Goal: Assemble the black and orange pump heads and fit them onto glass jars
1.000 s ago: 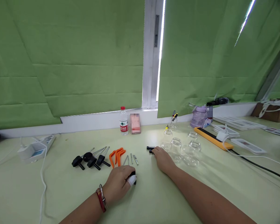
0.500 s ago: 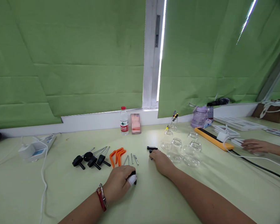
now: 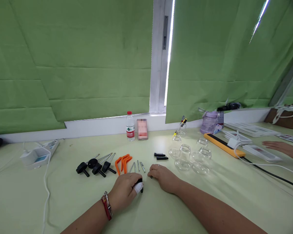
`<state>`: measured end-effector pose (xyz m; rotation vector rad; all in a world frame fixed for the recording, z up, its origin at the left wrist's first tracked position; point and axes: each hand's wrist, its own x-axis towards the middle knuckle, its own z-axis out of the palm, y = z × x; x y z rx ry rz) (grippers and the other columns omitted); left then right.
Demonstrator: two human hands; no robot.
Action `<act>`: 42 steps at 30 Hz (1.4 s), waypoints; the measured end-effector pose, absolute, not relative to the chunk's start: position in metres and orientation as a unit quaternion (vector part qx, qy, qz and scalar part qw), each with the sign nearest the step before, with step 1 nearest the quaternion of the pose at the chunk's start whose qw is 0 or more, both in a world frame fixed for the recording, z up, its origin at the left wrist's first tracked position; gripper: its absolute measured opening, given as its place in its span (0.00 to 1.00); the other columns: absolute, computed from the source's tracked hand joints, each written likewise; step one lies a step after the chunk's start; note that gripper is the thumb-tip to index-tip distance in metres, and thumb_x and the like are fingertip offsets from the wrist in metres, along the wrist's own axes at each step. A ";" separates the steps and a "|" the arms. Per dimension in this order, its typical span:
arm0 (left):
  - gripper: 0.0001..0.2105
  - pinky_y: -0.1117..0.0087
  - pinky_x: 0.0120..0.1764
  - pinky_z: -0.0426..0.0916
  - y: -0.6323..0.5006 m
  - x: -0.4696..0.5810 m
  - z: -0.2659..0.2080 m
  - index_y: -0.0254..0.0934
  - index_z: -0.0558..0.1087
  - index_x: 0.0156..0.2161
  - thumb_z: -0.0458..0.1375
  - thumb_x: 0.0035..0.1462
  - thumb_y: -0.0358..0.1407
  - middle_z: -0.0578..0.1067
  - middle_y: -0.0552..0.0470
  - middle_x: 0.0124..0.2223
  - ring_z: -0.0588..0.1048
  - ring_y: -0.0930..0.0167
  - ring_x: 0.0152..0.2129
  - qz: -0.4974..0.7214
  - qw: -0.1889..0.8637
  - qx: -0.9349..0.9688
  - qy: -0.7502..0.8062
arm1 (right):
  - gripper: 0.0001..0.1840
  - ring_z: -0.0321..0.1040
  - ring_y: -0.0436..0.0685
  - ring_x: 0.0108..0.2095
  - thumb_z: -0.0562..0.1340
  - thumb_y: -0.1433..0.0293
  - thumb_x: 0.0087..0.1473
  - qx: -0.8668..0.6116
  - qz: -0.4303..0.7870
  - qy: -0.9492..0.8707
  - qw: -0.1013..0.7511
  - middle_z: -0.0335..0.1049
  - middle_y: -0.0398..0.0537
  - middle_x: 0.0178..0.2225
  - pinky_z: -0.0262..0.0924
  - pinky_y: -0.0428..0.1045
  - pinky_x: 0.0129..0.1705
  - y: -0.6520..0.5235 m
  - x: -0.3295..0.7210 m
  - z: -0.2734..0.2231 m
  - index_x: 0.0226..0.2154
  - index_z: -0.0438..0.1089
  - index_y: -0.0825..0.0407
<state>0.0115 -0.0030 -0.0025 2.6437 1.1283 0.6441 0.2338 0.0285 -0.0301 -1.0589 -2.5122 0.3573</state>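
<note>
My left hand (image 3: 127,188) is closed round a black plastic part (image 3: 142,189), mostly covered by the fingers; white wrapping covers one fingertip. My right hand (image 3: 162,177) is pinched on the table to its right, with a small dark bit showing under the fingertips, too hidden to name. Beyond the right hand lie two slim black parts (image 3: 162,158), one with a coil spring along it. Several thin metal pins (image 3: 138,166) lie between and beyond the hands. Orange bent pieces (image 3: 124,162) are just past my left hand.
Black round-topped pieces with metal rods (image 3: 97,168) lie at left, near a white power strip (image 3: 40,156). Clear glass jars (image 3: 185,157) stand at right, beside an orange-and-black bar (image 3: 223,145). A bottle (image 3: 130,126) stands behind. Another person's hand (image 3: 278,146) rests far right.
My right hand has come away from the slim black parts, moving nearer and left toward my left hand. My left hand has stayed put. The other person's hand has moved right.
</note>
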 end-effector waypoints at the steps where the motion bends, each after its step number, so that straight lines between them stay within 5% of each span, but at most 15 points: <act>1: 0.08 0.70 0.30 0.61 -0.003 0.011 -0.003 0.38 0.68 0.37 0.46 0.58 0.33 0.73 0.51 0.30 0.70 0.68 0.28 0.216 0.097 0.893 0.382 | 0.18 0.63 0.54 0.39 0.52 0.81 0.49 -0.372 0.141 -0.894 0.206 0.67 0.48 0.38 0.56 0.47 0.42 0.028 0.233 -0.030 0.37 0.71 0.51; 8: 0.08 0.71 0.30 0.60 -0.003 0.011 -0.004 0.38 0.68 0.36 0.47 0.58 0.33 0.73 0.52 0.30 0.70 0.69 0.27 0.211 0.089 0.896 0.380 | 0.14 0.64 0.52 0.39 0.52 0.79 0.51 -0.409 0.243 -0.824 0.310 0.67 0.46 0.37 0.58 0.46 0.43 0.032 0.238 -0.031 0.34 0.70 0.51; 14: 0.07 0.71 0.30 0.61 -0.004 0.013 -0.002 0.39 0.68 0.35 0.48 0.57 0.32 0.73 0.52 0.30 0.70 0.69 0.28 0.214 0.101 0.893 0.382 | 0.13 0.64 0.50 0.28 0.50 0.78 0.51 -0.484 0.337 -0.744 0.314 0.66 0.43 0.27 0.59 0.46 0.34 0.040 0.244 -0.033 0.35 0.67 0.54; 42: 0.06 0.68 0.36 0.63 -0.004 0.017 -0.005 0.37 0.68 0.38 0.50 0.56 0.33 0.72 0.50 0.34 0.68 0.67 0.32 0.225 0.195 0.866 0.401 | 0.11 0.62 0.50 0.27 0.51 0.78 0.50 -0.470 0.306 -0.764 0.319 0.65 0.43 0.28 0.57 0.46 0.33 0.040 0.245 -0.037 0.33 0.66 0.52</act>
